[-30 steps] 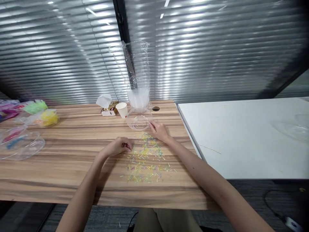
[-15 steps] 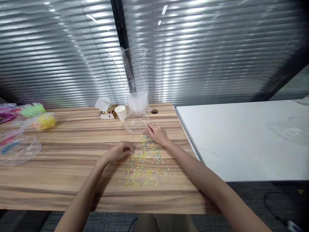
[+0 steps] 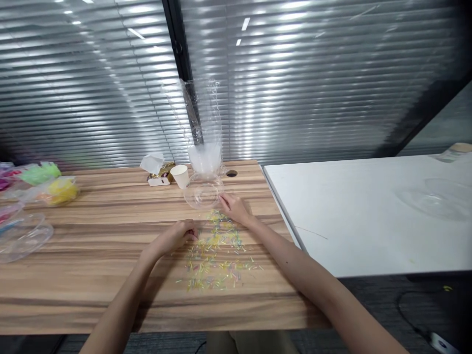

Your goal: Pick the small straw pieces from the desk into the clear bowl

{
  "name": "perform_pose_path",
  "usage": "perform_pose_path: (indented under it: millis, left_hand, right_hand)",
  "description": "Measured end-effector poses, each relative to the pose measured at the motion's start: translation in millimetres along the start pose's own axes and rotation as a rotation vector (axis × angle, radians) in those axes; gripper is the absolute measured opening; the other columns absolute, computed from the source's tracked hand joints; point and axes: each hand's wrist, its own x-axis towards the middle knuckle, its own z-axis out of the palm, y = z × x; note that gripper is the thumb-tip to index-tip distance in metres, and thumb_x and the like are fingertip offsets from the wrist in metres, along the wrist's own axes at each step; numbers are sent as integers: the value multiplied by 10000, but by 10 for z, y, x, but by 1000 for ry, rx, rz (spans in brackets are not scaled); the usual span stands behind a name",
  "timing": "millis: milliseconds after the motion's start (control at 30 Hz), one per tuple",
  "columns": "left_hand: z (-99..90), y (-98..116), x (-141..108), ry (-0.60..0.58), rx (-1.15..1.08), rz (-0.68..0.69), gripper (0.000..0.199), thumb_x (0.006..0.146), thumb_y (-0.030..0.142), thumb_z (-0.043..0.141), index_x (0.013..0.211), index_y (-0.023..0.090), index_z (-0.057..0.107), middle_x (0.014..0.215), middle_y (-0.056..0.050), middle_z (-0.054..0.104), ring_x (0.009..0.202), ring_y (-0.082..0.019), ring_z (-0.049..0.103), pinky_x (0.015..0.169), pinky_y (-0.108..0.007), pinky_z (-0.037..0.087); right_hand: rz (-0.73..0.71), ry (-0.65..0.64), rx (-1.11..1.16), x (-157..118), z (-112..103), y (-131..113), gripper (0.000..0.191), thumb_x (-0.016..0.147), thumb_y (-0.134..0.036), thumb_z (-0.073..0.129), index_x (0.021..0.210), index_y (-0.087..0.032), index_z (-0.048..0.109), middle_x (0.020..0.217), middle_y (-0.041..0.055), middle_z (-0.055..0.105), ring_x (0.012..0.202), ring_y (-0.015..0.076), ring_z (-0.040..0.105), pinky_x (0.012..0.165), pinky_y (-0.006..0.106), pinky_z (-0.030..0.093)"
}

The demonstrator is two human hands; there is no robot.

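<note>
Slatted blinds (image 3: 295, 98) are filling the background behind 2 tabletops: a wood-grain table (image 3: 110, 211), where both hands are working, and a white table (image 3: 350, 211) to the right. On the white table, a clear round item (image 3: 435, 201) is lying near the far side. At the far left, clear containers (image 3: 25, 241) are sitting below a packet with yellow contents (image 3: 62, 191) and a green bundle (image 3: 40, 173).

A clear plastic bag with a whitish lower part (image 3: 206, 160) is standing just behind the clear dish (image 3: 202, 195), and the paper cup (image 3: 180, 177) is standing close on its left, so both are crowding the dish's far side. The tissue pack (image 3: 159, 181) is resting just beside the cup.

The right hand (image 3: 234, 207) is reaching to the dish's right edge, its thumb and fingers drawing together there; whether they are gripping the rim or something tiny is not showing. The left hand (image 3: 184, 231) is hovering or resting at the patch's left edge, fingers curling inward; I cannot tell if they are holding anything.

Smallest of all, the coloured pieces (image 3: 216, 241) are lying loose between the forearms, scattering widest towards the near edge.
</note>
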Motion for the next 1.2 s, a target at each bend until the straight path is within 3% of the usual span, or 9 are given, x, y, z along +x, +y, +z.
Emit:
perform_pose_path:
  millis: [167,333,433,600,733,833,967,1200]
  left_hand:
    - [-5,21,16,187,-28,39,127,811,196,459,766,185,577,735,-15,637,671,-155,567,627,-247,410]
    - [3,43,63,660,5,70,175,887,296,481,815,202,611,786,-28,666,713,-162,588,654,-261,435]
    - [42,22,134,788,95,111,194,903,334,509,820,217,638,810,-38,680,789,-185,596,752,-303,454]
    - [108,52,206,769,245,155,224,932,290,450,920,225,664,1019,-82,682,982,-218,565,893,-373,428]
    - [147,93,167,558,185,144,254,923,298,430,851,203,654,835,-73,671,793,-186,592,748,-308,457]
    - [176,79,160,447,73,35,238,891,332,470,799,193,639,790,-59,660,737,-181,594,693,-292,457]
    - [235,47,202,390,15,-49,237,845,390,549,839,177,651,816,-72,656,757,-198,599,699,-306,467]
    - [320,10,250,397,16,-74,174,850,317,538,801,172,620,796,-67,633,739,-193,579,687,-310,461]
  right_hand:
    - [-59,-11,-68,-2,-118,-50,250,968,-225,408,1051,-170,637,955,61,705,829,170,651,721,237,438]
    - [-211,-29,-147,30,-243,-149,272,972,-219,390,1019,-162,652,909,71,709,812,157,642,722,232,430]
    - [-296,2,-138,45,-228,-218,263,960,-228,412,1023,-149,655,899,76,710,810,166,645,718,246,432]
    - [-230,64,-115,31,-191,-239,267,959,-248,417,1000,-156,664,864,81,714,769,176,649,706,267,427]
    - [-43,141,-103,32,-204,-122,279,966,-243,396,1005,-160,660,857,74,713,761,179,655,695,257,420]
    - [74,165,-100,47,-193,-30,271,959,-231,398,1007,-164,656,809,65,708,732,178,653,669,243,409]
    - [110,160,-80,57,-159,13,265,953,-218,395,1004,-177,652,805,55,705,714,169,646,651,229,401]
    - [118,163,-63,44,-116,23,270,957,-232,386,985,-176,648,788,46,702,689,165,638,628,227,387]
